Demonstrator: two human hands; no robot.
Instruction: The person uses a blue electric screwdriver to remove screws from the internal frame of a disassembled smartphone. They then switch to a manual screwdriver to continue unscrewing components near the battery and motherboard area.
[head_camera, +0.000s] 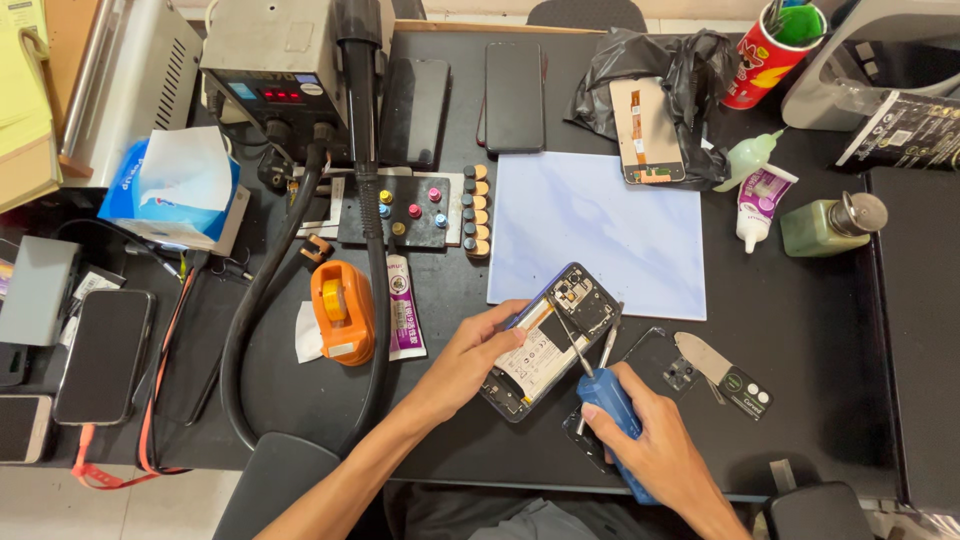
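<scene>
While our left hand (468, 362) grips the opened phone (548, 340) at the near middle of the table (820, 330) | step: unscrewing, we judge | right hand (655, 450) fingers closed around the blue screwdriver (600, 385), tip on the phone | next: keep the tip seated, phone steady.

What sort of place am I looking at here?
Most likely a phone repair bench: an opened phone under a blue screwdriver, a hot-air station, and spare phones lying about.
</scene>
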